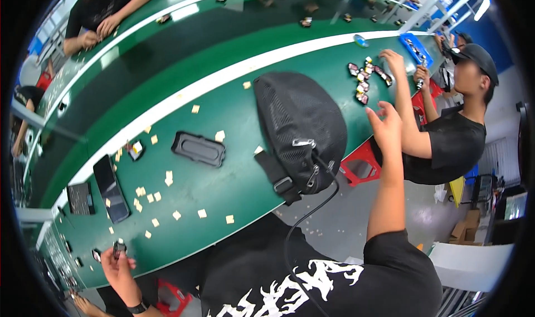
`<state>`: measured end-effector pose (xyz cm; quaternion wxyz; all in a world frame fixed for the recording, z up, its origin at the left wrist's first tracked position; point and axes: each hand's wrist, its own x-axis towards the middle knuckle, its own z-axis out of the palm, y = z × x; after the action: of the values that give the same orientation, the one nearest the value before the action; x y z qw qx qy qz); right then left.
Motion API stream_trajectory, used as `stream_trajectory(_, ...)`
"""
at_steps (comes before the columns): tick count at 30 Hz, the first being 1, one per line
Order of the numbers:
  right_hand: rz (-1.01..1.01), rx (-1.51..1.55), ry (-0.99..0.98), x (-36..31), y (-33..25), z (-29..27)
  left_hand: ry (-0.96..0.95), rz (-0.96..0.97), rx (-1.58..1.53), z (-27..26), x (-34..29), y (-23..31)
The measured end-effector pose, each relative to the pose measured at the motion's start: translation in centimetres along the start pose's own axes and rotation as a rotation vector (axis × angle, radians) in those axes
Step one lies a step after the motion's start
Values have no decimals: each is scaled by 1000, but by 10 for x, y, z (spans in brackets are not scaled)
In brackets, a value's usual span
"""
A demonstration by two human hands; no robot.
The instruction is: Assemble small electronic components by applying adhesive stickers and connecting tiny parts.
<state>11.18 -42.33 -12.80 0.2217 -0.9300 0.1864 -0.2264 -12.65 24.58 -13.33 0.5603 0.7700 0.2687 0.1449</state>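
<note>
While the left hand (116, 268) pinches a small black component (119, 249) at eight o'clock, right hand (385, 126) at three, fingers spread wide, dark-and-yellow parts (363, 87) at two, black sling bag (298, 116) near centre

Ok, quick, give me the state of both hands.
Left hand: closed on a small dark piece.
Right hand: open, nothing visible in it.

Left head-worn fisheye, facing down over the wearer's shirt (262, 267), near above left hand (117, 264) and right hand (385, 126), green table (192, 194) spread wide, straight edges bowing toward the rim
</note>
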Motion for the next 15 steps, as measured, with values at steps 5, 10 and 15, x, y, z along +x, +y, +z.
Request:
stream_trajectory(5, 22, -153, 17, 39, 6, 41, 223, -159, 94, -60, 41, -48)
stream_trajectory(10, 58, -101, -3, 40, -3, 41, 238, -158, 224, -87, 69, -64)
stream_trajectory(15, -75, 321, 67, -17, -56, -9, 456, 360, 897, -27, 50, -4)
